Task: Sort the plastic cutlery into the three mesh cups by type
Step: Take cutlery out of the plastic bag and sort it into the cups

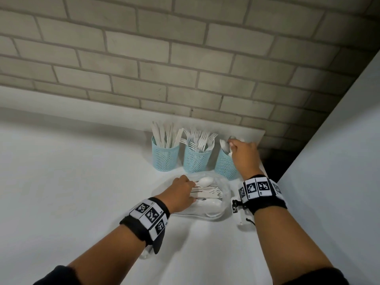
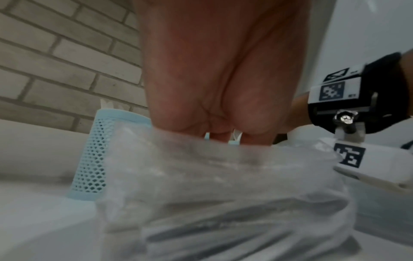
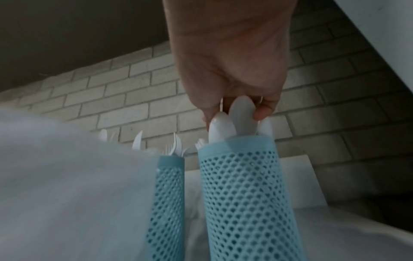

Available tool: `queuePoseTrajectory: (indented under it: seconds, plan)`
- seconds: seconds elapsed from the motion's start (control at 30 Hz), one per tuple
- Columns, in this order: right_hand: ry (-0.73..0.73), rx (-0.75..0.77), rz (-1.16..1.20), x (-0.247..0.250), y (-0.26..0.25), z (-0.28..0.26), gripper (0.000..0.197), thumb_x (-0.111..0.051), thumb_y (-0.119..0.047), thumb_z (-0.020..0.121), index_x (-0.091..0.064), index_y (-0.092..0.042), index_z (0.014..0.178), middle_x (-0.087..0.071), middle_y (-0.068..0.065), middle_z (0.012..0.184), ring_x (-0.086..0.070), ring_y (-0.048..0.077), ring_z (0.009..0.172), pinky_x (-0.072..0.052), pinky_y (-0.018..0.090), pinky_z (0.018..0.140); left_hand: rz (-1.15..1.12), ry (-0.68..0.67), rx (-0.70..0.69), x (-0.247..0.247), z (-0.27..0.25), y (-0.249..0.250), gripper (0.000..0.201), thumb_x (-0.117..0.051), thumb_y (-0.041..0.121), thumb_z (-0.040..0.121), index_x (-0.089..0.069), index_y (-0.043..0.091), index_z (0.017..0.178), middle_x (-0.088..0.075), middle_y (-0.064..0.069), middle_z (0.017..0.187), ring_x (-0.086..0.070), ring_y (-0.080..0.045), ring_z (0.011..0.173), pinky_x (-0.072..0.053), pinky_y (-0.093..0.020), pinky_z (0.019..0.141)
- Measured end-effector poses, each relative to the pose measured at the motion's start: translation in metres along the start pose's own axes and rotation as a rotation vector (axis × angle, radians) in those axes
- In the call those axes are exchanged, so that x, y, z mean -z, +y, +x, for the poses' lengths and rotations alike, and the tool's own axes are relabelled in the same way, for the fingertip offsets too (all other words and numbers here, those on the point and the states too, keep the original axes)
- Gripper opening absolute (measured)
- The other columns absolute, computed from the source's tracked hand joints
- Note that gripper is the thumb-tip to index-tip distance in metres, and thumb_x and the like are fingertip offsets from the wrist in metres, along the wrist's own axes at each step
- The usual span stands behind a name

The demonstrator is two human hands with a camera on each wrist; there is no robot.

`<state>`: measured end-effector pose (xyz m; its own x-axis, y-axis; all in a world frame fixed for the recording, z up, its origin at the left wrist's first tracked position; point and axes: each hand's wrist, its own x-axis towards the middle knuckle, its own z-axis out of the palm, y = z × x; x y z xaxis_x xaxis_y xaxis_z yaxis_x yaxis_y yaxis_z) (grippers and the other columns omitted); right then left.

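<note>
Three blue mesh cups stand by the wall: a knife cup [image 1: 165, 156], a fork cup [image 1: 196, 161] and a spoon cup [image 1: 224, 166]. My right hand [image 1: 233, 146] hovers over the spoon cup [image 3: 245, 194] and pinches the bowl of a white spoon [image 3: 242, 111] whose handle points down into it. More spoons stand beside that one. In front of the cups lies a clear plastic bag [image 1: 226, 194] of mixed white cutlery [image 1: 207, 193]. My left hand [image 1: 192, 192] reaches into it, fingers curled round the handles. The bag [image 2: 223, 176] hides those fingertips in the left wrist view.
The white counter [image 1: 82, 182] stretches to the left and front. A brick wall [image 1: 185, 68] rises just behind the cups. A white panel [image 1: 339, 161] closes off the right side, with a dark gap [image 1: 271, 163] by the counter's right edge.
</note>
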<state>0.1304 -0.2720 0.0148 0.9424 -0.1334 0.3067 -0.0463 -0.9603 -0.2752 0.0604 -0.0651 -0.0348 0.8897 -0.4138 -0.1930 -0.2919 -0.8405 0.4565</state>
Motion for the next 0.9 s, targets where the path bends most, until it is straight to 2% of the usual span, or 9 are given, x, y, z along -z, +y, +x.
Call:
queuePoseTrajectory:
  seconds: [0.1, 0.2, 0.23, 0.3, 0.43, 0.53, 0.63, 0.77, 0.9]
  plan:
    - [0.111, -0.016, -0.014, 0.011, -0.012, -0.004, 0.034, -0.041, -0.03, 0.098, -0.054, -0.025, 0.13, -0.053, 0.011, 0.128, -0.038, 0.033, 0.116, -0.033, 0.038, 0.092, 0.031, 0.024, 0.016, -0.002, 0.001, 0.002, 0.054, -0.051, 0.027, 0.093, -0.035, 0.01, 0.141, -0.032, -0.012, 0.139, -0.032, -0.029, 0.127, -0.032, -0.036, 0.108]
    - [0.431, 0.087, 0.278, 0.02, -0.023, -0.022, 0.026, -0.049, -0.021, 0.095, -0.064, -0.011, 0.114, -0.06, 0.014, 0.107, -0.053, 0.031, 0.101, -0.043, 0.039, 0.086, 0.116, 0.077, 0.027, -0.005, 0.004, 0.007, 0.053, -0.048, 0.034, 0.094, -0.035, 0.009, 0.139, -0.034, -0.011, 0.138, -0.031, -0.029, 0.127, -0.032, -0.037, 0.106]
    - [0.422, 0.123, 0.368, 0.022, -0.026, -0.03, 0.023, -0.049, -0.019, 0.094, -0.065, -0.009, 0.106, -0.062, 0.011, 0.097, -0.057, 0.027, 0.09, -0.047, 0.036, 0.079, 0.142, 0.092, 0.027, -0.006, 0.005, 0.008, 0.052, -0.046, 0.035, 0.095, -0.035, 0.009, 0.139, -0.035, -0.011, 0.139, -0.03, -0.028, 0.127, -0.032, -0.037, 0.106]
    - [0.214, 0.089, 0.409, 0.022, -0.026, -0.045, 0.02, -0.048, -0.021, 0.095, -0.065, -0.011, 0.099, -0.063, 0.004, 0.086, -0.058, 0.019, 0.075, -0.046, 0.028, 0.068, 0.157, 0.097, 0.019, -0.008, 0.008, 0.009, 0.051, -0.044, 0.036, 0.096, -0.035, 0.009, 0.139, -0.036, -0.01, 0.14, -0.029, -0.028, 0.129, -0.031, -0.038, 0.107]
    - [-0.256, -0.081, 0.243, 0.003, -0.008, -0.063, 0.024, -0.048, -0.028, 0.094, -0.063, -0.01, 0.103, -0.066, 0.009, 0.107, -0.06, 0.024, 0.096, -0.047, 0.032, 0.083, 0.178, 0.045, 0.011, -0.008, 0.01, 0.011, 0.055, -0.046, 0.038, 0.095, -0.034, 0.008, 0.139, -0.037, -0.012, 0.14, -0.032, -0.028, 0.129, -0.032, -0.038, 0.107]
    - [-0.432, -0.174, 0.276, -0.01, -0.002, -0.074, 0.035, -0.049, -0.033, 0.094, -0.059, -0.009, 0.116, -0.061, 0.01, 0.121, -0.056, 0.026, 0.11, -0.043, 0.031, 0.091, 0.198, 0.021, 0.038, -0.006, 0.009, 0.011, 0.06, -0.051, 0.043, 0.092, -0.036, 0.007, 0.137, -0.038, -0.013, 0.137, -0.033, -0.029, 0.127, -0.034, -0.039, 0.103]
    - [-0.42, -0.197, 0.339, -0.014, -0.004, -0.084, 0.027, -0.049, -0.027, 0.094, -0.066, -0.01, 0.107, -0.064, 0.009, 0.116, -0.058, 0.024, 0.107, -0.043, 0.029, 0.089, 0.204, -0.007, 0.037, -0.005, 0.009, 0.01, 0.062, -0.055, 0.047, 0.088, -0.038, 0.008, 0.133, -0.041, -0.013, 0.133, -0.036, -0.029, 0.125, -0.038, -0.039, 0.1]
    - [-0.337, -0.2, 0.324, -0.022, -0.002, -0.087, 0.022, -0.05, -0.015, 0.092, -0.071, -0.012, 0.094, -0.068, 0.007, 0.107, -0.06, 0.024, 0.099, -0.044, 0.027, 0.084, 0.364, 0.017, -0.051, -0.006, 0.007, 0.009, 0.049, -0.048, 0.037, 0.095, -0.039, 0.008, 0.134, -0.046, -0.015, 0.129, -0.045, -0.031, 0.118, -0.042, -0.039, 0.096]
    - [-0.219, -0.21, 0.359, -0.02, -0.002, -0.085, 0.033, -0.044, -0.027, 0.096, -0.061, -0.008, 0.075, -0.064, 0.013, 0.091, -0.052, 0.025, 0.082, -0.039, 0.027, 0.065, 0.381, -0.054, -0.099, -0.009, 0.004, 0.0, 0.057, -0.046, 0.037, 0.096, -0.024, 0.023, 0.147, -0.038, -0.013, 0.137, -0.038, -0.034, 0.124, -0.04, -0.045, 0.1]
